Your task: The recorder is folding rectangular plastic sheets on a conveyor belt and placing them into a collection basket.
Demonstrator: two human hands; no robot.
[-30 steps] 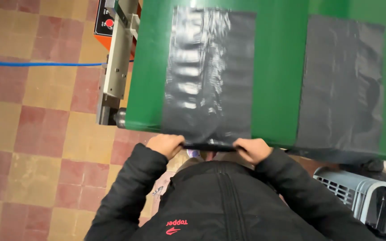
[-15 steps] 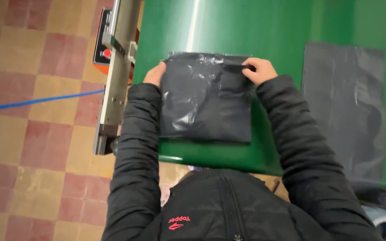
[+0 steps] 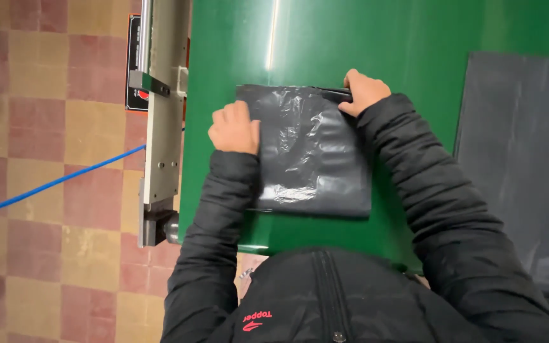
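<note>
Ok, fold step: black bag (image 3: 309,152) doubled on green worktop (image 3: 414,44). Left hand (image 3: 235,129) fisted, pressing edge; right hand (image 3: 363,91) pinching top corner. Next prob needs crease flattened, edges aligned.

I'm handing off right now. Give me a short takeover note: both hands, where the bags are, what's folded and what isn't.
Left hand: fist resting on the left edge of the folded black bag, pressing it down.
Right hand: pinching the bag's top right corner.
The folded bag lies on the green belt, near the metal side rail.
Done: this bag is folded into a compact rectangle.
Left: a second black bag lies flat and unfolded on the belt to the right, untouched.
</note>
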